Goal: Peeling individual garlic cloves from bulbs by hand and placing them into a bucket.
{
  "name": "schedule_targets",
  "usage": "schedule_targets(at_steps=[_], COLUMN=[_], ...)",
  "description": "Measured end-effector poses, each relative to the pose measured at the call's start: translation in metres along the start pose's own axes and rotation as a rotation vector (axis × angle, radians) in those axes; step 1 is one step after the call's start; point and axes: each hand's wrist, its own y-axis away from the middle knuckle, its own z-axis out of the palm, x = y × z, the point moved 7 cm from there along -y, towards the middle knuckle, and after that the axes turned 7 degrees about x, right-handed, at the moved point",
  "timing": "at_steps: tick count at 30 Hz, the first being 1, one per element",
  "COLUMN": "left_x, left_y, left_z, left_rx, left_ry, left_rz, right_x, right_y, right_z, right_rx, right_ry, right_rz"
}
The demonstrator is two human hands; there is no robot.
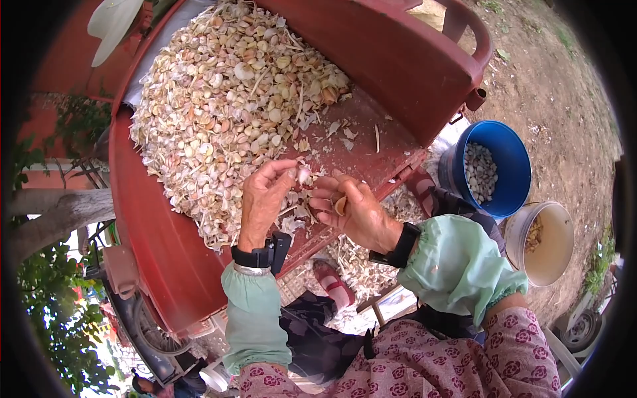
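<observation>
My left hand [266,199] pinches a pinkish-white garlic clove [304,174] between thumb and fingertips, just above the front edge of a red metal cart bed [169,263]. Close on its right, my right hand [351,206] is half curled, palm turned up, with an orange-brown garlic clove [341,205] held against its fingers. Beyond both hands a large heap of garlic cloves [234,99], mixed with papery skins and dry stalks, covers much of the cart bed. Loose garlic skins [293,224] lie beneath and between the hands.
At the right stand a blue bucket [507,164] holding whitish cloves and a pale bucket [560,244] with yellowish-brown pieces inside. Garlic skins [363,263] litter the ground around my feet. The cart's raised red side wall [378,59] rises at the upper right. A tree trunk [64,209] is at the left.
</observation>
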Motion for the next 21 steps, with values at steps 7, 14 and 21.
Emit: schedule_targets(at_steps=[7, 14, 21], left_x=[-0.033, -0.049, 0.015], left_y=[-0.013, -0.018, 0.030], left_z=[-0.010, -0.014, 0.011], left_rx=[0.144, 0.165, -0.011], left_ry=[-0.663, -0.646, -0.239], left_rz=[0.389, 0.296, 0.266], right_x=[0.000, 0.003, 0.001], right_y=[-0.002, -0.001, 0.002], right_z=[0.001, 0.007, 0.006], right_rx=[-0.013, -0.053, 0.004], right_ry=[0.070, 0.054, -0.125], right_rz=[-0.026, 0.039, 0.015])
